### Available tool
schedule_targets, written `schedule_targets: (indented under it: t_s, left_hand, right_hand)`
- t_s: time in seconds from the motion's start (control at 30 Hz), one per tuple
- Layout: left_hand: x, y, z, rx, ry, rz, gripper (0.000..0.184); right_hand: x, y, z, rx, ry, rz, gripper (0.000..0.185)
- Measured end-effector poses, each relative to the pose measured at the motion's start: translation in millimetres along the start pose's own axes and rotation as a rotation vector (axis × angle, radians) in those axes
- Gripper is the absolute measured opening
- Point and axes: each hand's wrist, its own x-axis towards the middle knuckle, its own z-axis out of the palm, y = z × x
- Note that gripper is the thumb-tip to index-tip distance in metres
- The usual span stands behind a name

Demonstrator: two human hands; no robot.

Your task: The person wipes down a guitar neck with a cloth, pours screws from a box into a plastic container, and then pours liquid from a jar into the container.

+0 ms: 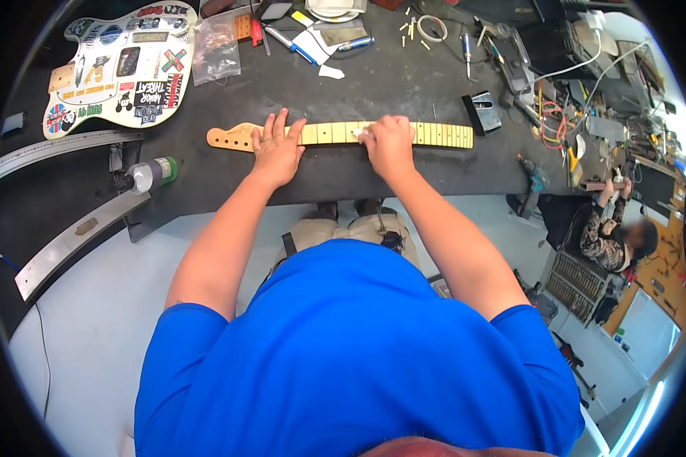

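A pale maple guitar neck (pixel 446 135) lies across the dark workbench, fretted side up, its headstock (pixel 221 138) to the left. My left hand (pixel 277 154) rests on the neck by the headstock, fingers spread flat over the wood. Around the middle of the fretboard, my right hand (pixel 391 148) is closed, pressing a small white piece (pixel 358 132), perhaps folded cloth or paper, against the frets. Most of that white piece is hidden by my fingers.
A sticker-covered white guitar body (pixel 126 68) lies at upper left, beside a plastic bag (pixel 215 55). A clear bottle (pixel 152 174) and a curved-looking metal beam (pixel 80 236) are lower left. Tools clutter the right, including a drill (pixel 532 179). Another person (pixel 613 232) works farther right.
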Motion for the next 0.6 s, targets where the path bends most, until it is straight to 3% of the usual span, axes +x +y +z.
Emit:
schedule_targets:
  t_s: [0.1,0.23,0.47,0.6]
  left_hand:
    - [-1.6,0.7,-0.9,-0.009,0.006,0.004,0.06]
    - [0.9,-0.6,-2.4,0.013,-0.014,0.013,0.064]
    - [-2.9,3.4,-3.7,-0.002,-0.019,-0.009,0.063]
    - [-2.2,2.4,-9.9,-0.008,-0.022,-0.007,0.062]
  right_hand:
    - [11.3,-10.8,14.0,-0.039,0.044,0.133,0.012]
    - [-18.6,1.6,-3.2,0.022,-0.036,-0.04,0.015]
    - [16.1,-9.8,14.7,-0.023,0.038,0.254,0.016]
    - [-28.3,4.6,-1.0,0.015,0.005,0.138,0.015]
